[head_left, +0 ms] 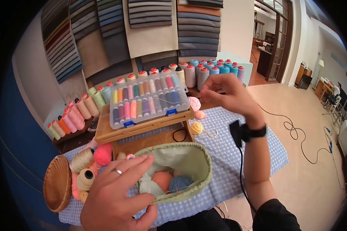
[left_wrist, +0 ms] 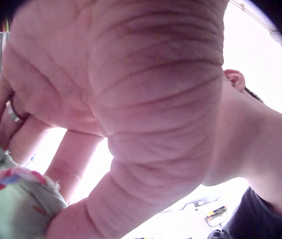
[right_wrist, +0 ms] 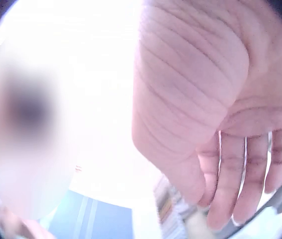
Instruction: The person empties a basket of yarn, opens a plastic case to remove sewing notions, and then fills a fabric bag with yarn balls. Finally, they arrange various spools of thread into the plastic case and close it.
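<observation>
A light green fabric bag (head_left: 204, 161) with a gathered rim stands open at the table's front. Inside it lie an orange yarn ball (head_left: 162, 180) and a blue yarn ball (head_left: 180, 184). My left hand (head_left: 117, 190), with a ring on one finger, holds the bag's left rim between fingers and thumb. In the left wrist view, a braided multicoloured cord (left_wrist: 11, 178) crosses the green fabric beside that hand. My right hand (head_left: 227, 90) is raised above the table's right side, fingers loosely bent and holding nothing. Its palm and hanging fingers show in the right wrist view.
Behind the bag, a clear case of thread spools (head_left: 146, 100) rests on a wooden stand (head_left: 142, 133). Pink and yellow yarn balls (head_left: 196, 128) lie right of it. At left are a wicker basket (head_left: 58, 184) and yarn cones (head_left: 85, 179). Large thread cones (head_left: 190, 75) line the back.
</observation>
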`<state>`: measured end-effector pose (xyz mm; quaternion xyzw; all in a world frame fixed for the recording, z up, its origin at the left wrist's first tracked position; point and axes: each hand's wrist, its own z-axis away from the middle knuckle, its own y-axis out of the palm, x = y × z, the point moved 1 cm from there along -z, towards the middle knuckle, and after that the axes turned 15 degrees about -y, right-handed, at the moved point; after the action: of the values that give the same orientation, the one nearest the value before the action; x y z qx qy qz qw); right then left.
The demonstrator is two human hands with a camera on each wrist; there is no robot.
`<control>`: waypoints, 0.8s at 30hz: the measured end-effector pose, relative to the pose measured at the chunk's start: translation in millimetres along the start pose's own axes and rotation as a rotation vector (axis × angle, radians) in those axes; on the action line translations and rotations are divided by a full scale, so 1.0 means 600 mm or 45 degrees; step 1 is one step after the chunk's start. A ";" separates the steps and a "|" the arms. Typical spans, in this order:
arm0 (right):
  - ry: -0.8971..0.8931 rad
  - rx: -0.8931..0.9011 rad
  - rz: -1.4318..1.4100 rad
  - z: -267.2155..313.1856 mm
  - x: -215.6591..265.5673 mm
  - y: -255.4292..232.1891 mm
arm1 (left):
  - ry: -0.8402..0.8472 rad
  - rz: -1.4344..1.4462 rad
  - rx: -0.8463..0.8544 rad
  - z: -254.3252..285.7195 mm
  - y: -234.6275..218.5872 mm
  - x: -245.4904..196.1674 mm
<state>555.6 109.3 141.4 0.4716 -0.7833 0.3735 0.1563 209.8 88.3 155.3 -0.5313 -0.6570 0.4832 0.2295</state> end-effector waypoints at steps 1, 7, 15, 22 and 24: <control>-0.033 -0.040 0.219 -0.009 -0.080 -0.002 | 0.006 -0.008 -0.007 0.001 0.000 -0.001; 0.041 0.034 0.775 0.033 -0.372 0.051 | 0.018 0.034 0.037 0.005 -0.002 -0.009; 0.329 0.145 1.038 0.047 -0.360 0.122 | -0.069 0.053 0.068 0.006 -0.012 -0.022; 0.242 0.047 0.789 0.044 -0.359 0.117 | -0.043 0.056 0.089 0.009 -0.014 -0.026; 0.311 0.038 0.738 0.043 -0.352 0.120 | -0.044 0.055 0.075 0.010 -0.014 -0.025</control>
<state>604.1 241.7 -33.6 0.1825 -0.8551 0.4678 0.1292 206.0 72.3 163.5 -0.5298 -0.6349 0.5162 0.2231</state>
